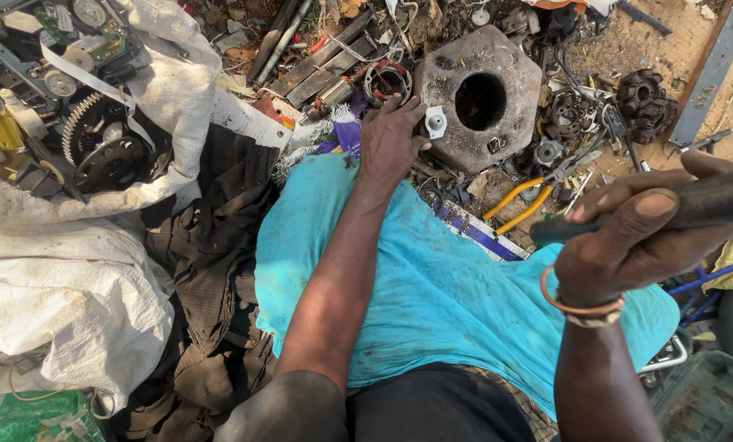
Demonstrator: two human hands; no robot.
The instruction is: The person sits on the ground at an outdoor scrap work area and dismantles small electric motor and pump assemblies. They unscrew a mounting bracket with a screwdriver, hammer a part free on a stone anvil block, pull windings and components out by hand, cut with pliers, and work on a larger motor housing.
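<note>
A small light-grey metal fitting (435,122) is pinned by the fingertips of the left hand (391,143) against the near-left edge of a heavy octagonal metal block (510,123), which has a round hole in its middle. The grip of this hand is narrow: the fingers are pressed on and around the fitting, and the palm is turned down. The left arm is stretched straight forward over a turquoise cloth (432,286) that covers the lap.

The right hand (628,241) is closed fully around a dark metal rod (694,205), and a copper bangle (579,307) is worn on its wrist. The long axis of the rod lies almost level, from the fist toward the right edge of the view, where its far end is cut off. This hand is held raised and close to the camera, well apart from the fitting, which lies to the left and forward of it. The left hand is therefore the nearer one.

Yellow-handled pliers (522,205) are seen on the ground between the block and the right hand, among scrap parts.
</note>
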